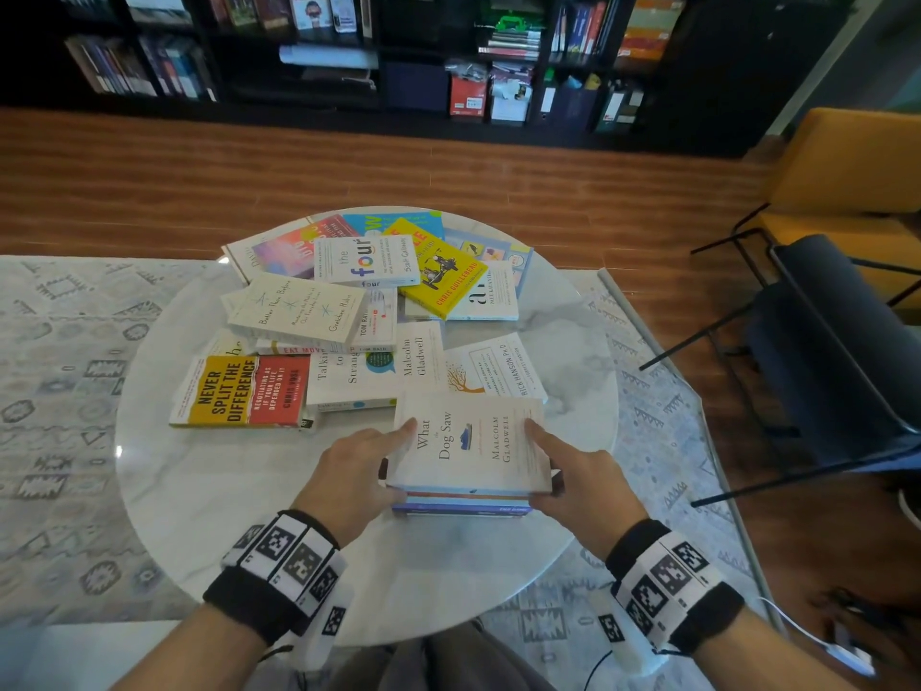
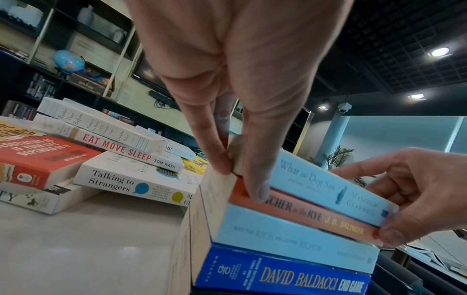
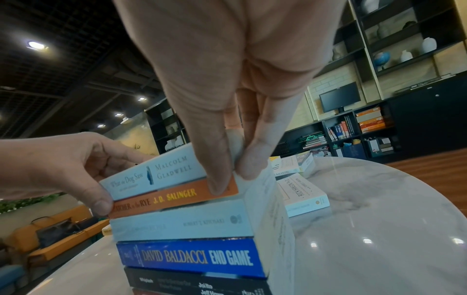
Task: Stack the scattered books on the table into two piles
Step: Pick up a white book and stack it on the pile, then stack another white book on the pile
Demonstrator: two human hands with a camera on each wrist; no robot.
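A pile of several books [image 1: 463,506] stands near the front edge of the round marble table [image 1: 239,516]. On top lies the white book "What the Dog Saw" [image 1: 468,441] [image 2: 328,185] [image 3: 151,173]. My left hand [image 1: 359,471] [image 2: 241,175] grips its left end and my right hand [image 1: 573,471] [image 3: 235,177] its right end. Both thumbs reach down onto the orange spine [image 2: 316,215] [image 3: 171,197] beneath. Lower in the pile sits the blue "End Game" [image 3: 197,257]. Scattered books overlap behind, among them "Never Split the Difference" [image 1: 244,391], "Talking to Strangers" [image 1: 369,376] and "the four" [image 1: 369,261].
A yellow book [image 1: 438,271] and a white Rick Hanson book [image 1: 498,366] lie to the back and right. A dark chair [image 1: 837,351] and an orange chair [image 1: 847,182] stand right of the table. Dark bookshelves [image 1: 448,52] line the far wall. A patterned rug [image 1: 60,391] lies underneath.
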